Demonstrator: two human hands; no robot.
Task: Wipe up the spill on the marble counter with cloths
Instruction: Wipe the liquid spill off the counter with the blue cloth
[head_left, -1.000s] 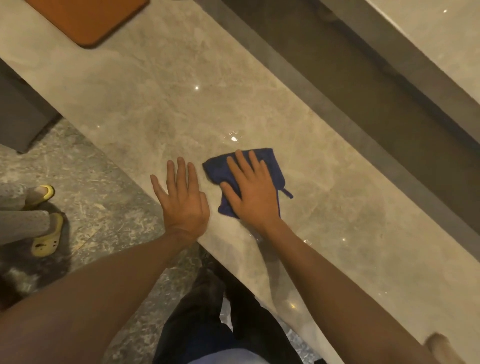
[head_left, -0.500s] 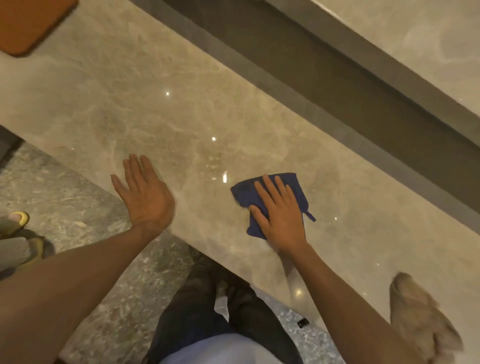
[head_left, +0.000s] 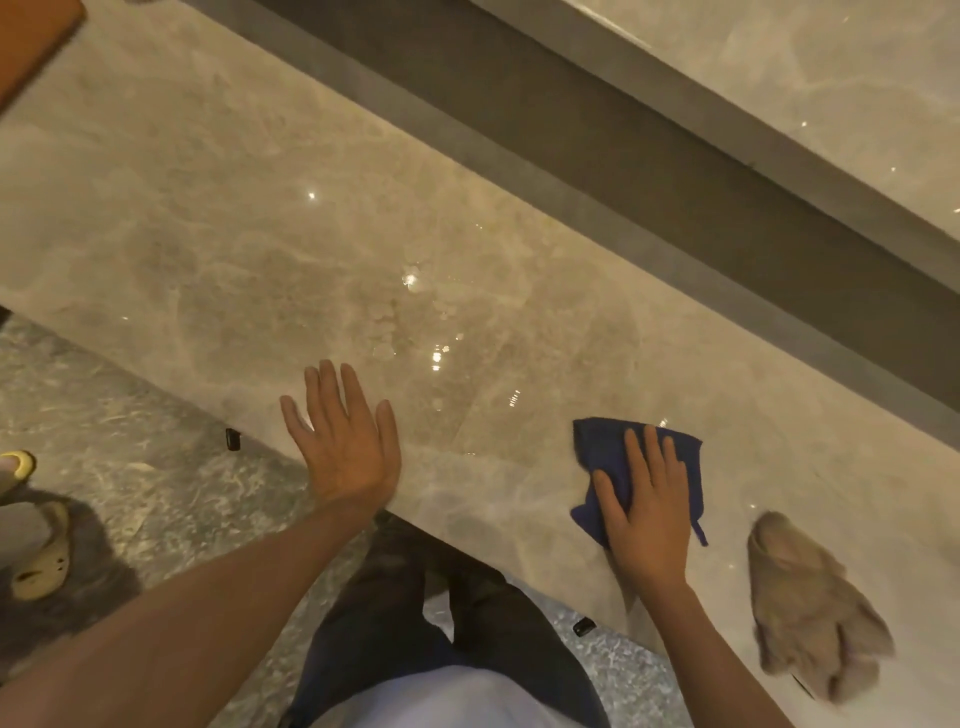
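Legs in dark trousers (head_left: 415, 613) standing at worktop (head_left: 208, 234) near edge. Beige cloth (head_left: 810, 608) lying crumpled just right of blue cloth (head_left: 608, 452). Right hand (head_left: 647, 512) pressing flat on blue cloth, fingers spread, gripping nothing. Left hand (head_left: 343, 447) resting flat, well left of blue cloth, fingers spread, empty. Spill droplets (head_left: 405, 312) glistening beyond, up-left of blue cloth. Orange mat (head_left: 31, 41) sitting far left.
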